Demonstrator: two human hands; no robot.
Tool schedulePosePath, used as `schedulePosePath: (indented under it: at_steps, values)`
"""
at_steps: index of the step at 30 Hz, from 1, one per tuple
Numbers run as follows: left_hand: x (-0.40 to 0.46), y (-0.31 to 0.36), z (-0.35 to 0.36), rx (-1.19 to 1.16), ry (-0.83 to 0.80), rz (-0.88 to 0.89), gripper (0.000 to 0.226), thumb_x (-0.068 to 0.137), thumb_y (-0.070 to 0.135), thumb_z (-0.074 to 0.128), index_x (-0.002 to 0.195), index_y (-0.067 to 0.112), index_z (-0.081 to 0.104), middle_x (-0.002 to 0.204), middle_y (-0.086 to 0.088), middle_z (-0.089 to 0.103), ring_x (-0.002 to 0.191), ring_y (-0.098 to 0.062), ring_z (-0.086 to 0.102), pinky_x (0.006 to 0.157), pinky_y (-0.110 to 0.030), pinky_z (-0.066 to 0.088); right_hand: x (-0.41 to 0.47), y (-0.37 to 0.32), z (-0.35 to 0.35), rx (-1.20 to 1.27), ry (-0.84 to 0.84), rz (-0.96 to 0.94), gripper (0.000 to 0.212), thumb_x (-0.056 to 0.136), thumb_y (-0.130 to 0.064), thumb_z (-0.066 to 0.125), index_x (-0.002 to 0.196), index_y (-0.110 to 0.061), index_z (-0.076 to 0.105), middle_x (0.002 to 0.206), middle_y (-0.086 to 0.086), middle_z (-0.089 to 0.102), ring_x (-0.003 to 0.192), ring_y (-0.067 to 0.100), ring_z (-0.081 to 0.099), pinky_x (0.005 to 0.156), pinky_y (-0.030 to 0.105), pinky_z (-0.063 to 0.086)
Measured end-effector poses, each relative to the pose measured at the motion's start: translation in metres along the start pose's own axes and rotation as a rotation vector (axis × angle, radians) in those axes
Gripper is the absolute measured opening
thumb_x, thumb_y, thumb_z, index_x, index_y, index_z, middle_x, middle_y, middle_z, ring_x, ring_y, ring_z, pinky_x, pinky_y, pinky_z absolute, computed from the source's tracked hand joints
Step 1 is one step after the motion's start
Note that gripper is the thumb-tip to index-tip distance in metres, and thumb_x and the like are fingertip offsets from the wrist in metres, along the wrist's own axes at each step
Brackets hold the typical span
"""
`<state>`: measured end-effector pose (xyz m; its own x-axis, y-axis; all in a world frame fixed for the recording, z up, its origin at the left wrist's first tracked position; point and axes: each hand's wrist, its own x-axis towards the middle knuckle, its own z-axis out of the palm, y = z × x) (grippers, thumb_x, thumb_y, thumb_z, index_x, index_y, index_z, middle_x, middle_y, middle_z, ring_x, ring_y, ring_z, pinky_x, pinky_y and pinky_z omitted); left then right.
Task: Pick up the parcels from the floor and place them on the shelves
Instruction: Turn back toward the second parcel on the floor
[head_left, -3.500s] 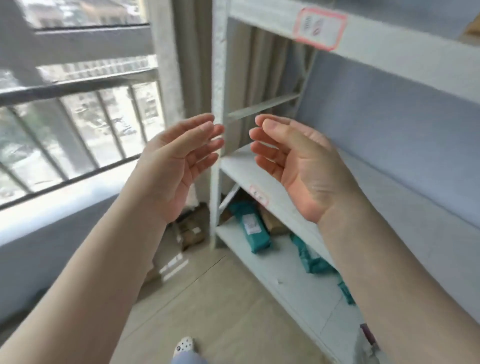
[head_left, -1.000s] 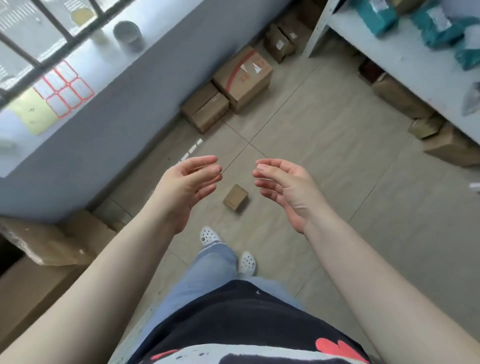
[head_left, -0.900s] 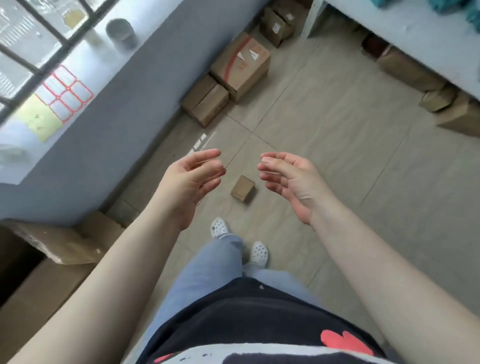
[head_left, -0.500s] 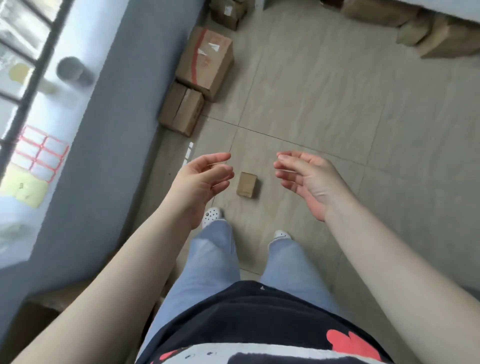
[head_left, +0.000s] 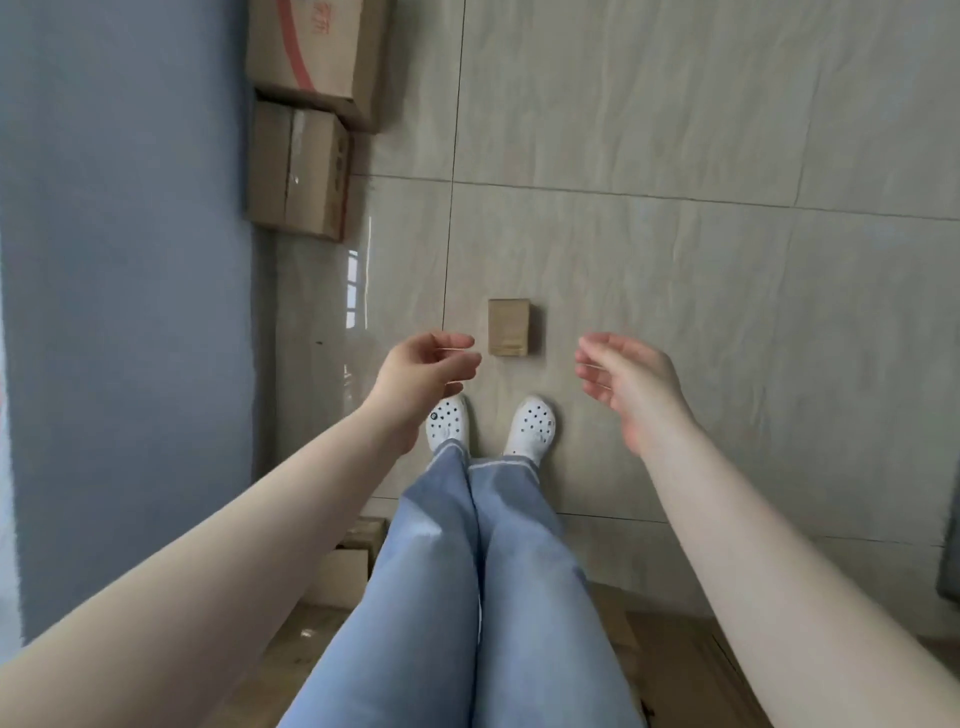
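A small brown cardboard parcel (head_left: 508, 327) lies on the beige tiled floor just ahead of my white shoes (head_left: 532, 425). My left hand (head_left: 428, 373) hovers to its left, fingers curled and apart, holding nothing. On the other side of the parcel, my right hand (head_left: 626, 382) is also open and holds nothing. Both hands are above the floor, apart from the parcel. No shelf is in view.
Two larger cardboard boxes stand against the blue-grey wall at the upper left: a plain one (head_left: 297, 170) and one with red tape (head_left: 311, 45). Another box (head_left: 345, 564) sits by my left leg. Brown cardboard (head_left: 680, 670) lies under my legs.
My view has tilted from the shelves down to the floor. The small parcel now lies squarely between my two open hands, which have spread wider apart and come lower.
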<state>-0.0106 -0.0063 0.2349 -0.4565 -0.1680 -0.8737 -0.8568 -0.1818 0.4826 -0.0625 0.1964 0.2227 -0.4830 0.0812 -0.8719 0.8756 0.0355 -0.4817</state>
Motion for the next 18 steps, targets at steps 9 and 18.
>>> schedulePosePath:
  at_steps: [9,18]
  values:
    - [0.246,-0.144,0.049,0.056,0.173,-0.153,0.051,0.084,0.021,0.080,0.128,0.006,0.059,0.126,-0.010,0.063,0.106,-0.019,0.059,0.085,-0.026,0.042,0.263,0.171,0.036,-0.260,0.114,0.139,0.061,0.079,-0.045,0.072,0.127,-0.009,0.059,0.120,0.009,0.062,0.099,0.019,0.060,0.095,0.043,0.053]
    - [0.400,-0.228,0.072,0.201,0.096,-0.209,0.075,0.093,0.027,0.070,0.156,0.007,0.034,0.158,-0.014,0.042,0.145,-0.028,0.043,0.112,-0.031,0.035,0.407,0.253,0.062,-0.496,-0.019,0.127,0.085,0.083,-0.049,0.062,0.152,-0.013,0.030,0.156,0.008,0.040,0.137,0.027,0.044,0.113,0.046,0.037]
